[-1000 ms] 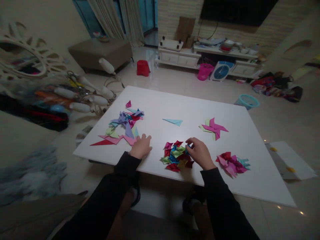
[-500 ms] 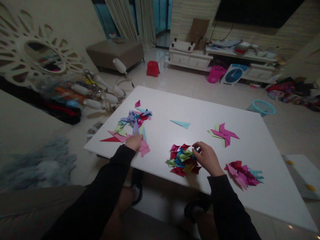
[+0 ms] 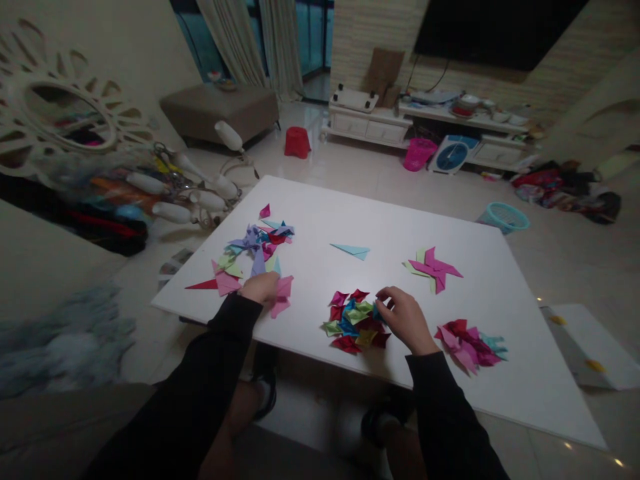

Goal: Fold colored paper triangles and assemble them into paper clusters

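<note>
My left hand (image 3: 261, 289) is closed, palm down, at the front of the left pile of folded papers (image 3: 250, 238). Its fingertips are hidden, so I cannot make out what they grip. One pink folded paper (image 3: 283, 297) shows at its right, another pink piece (image 3: 226, 280) at its left, near a red pointed one (image 3: 203, 285). My right hand (image 3: 406, 320) pinches a blue folded paper at the right edge of a cluster of shiny red, green, blue and gold folded papers (image 3: 356, 323). Beyond the hands lies a light blue paper plane shape (image 3: 353, 251).
On the white table (image 3: 320, 213) lie a pink and green pinwheel-like paper (image 3: 435, 268) and, at right, a pink, red and teal paper pile (image 3: 470, 345). A lamp fixture (image 3: 200, 197) stands beyond the left edge. Behind are a red stool (image 3: 297, 143) and a teal basket (image 3: 505, 217).
My left hand has moved left onto the front of the left pile and its fingers have closed. Pink papers around it have shifted. My right hand stays at the shiny cluster. The view has swung slightly.
</note>
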### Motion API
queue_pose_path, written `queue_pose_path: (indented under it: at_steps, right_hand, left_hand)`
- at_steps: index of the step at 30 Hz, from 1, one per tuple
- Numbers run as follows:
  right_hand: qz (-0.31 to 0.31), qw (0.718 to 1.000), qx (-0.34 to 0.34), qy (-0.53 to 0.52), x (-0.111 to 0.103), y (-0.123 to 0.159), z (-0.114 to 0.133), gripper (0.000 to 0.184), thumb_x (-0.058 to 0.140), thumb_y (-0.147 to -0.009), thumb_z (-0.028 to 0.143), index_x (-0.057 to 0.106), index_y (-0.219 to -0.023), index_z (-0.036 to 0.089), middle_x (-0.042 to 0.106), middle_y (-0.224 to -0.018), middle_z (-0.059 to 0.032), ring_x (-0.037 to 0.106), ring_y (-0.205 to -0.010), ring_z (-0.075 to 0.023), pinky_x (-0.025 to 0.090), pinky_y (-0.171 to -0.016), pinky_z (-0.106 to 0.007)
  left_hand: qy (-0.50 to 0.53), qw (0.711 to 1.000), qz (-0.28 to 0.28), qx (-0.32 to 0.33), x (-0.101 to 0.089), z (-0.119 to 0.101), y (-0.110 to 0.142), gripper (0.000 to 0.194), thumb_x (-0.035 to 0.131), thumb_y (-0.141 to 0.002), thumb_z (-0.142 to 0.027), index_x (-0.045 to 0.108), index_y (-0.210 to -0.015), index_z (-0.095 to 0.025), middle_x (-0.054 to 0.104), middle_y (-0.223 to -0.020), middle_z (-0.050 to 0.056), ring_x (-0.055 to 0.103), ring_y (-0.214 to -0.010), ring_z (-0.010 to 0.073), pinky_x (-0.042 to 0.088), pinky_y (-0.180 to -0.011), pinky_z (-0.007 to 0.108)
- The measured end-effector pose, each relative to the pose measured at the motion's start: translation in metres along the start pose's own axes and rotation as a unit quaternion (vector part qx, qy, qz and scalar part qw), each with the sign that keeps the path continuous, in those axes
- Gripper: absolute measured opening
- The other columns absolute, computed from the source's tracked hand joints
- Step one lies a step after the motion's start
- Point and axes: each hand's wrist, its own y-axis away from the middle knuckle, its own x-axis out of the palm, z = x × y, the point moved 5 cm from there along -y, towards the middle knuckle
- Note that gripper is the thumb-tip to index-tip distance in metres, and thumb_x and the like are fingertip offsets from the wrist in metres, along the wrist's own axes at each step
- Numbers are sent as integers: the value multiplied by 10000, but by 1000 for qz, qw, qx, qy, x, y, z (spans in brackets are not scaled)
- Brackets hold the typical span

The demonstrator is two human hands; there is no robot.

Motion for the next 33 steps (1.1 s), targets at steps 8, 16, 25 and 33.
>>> queue_pose_path:
  at_steps: [8, 16, 25, 33]
  right_hand:
    - [5, 997, -21, -72, 4, -2, 25, 206, 568, -930, 376, 678, -878, 210, 691, -872, -37, 616, -735, -178, 446, -718, -306]
    - [25, 988, -22, -154, 27, -7, 56, 202, 588, -912, 354, 699, -861, 192, 700, -789, -36, 602, -714, -183, 428, -670, -283]
    - [-65, 943, 99, -311, 16, -19, 34, 284, 596, -855, 409, 663, -723, 167, 651, -663, -18, 563, -644, -178, 412, -617, -284]
    - [-100, 862, 134, -479, 21, -28, 35, 408, 584, -862, 575, 602, -718, 194, 615, -643, -7, 533, -567, -145, 398, -540, -261]
  left_hand:
    - [70, 964, -93, 239, -8, -95, 18, 546, 844, -688, -391, 658, -1161, -189, 707, -1174, 97, 653, -1071, 276, 463, -849, 289]
    - [108, 931, -106, 332, -6, -153, 53, 295, 750, -772, -288, 663, -1043, -213, 719, -988, 67, 652, -898, 243, 404, -701, 279]
    - [169, 919, -150, 322, -24, -136, 50, 292, 699, -834, -231, 622, -1116, -239, 707, -1017, 41, 649, -906, 217, 437, -752, 278]
    - [268, 905, -137, 302, -33, -123, 44, 212, 742, -830, -357, 717, -961, -192, 743, -950, 60, 659, -791, 185, 467, -755, 282]
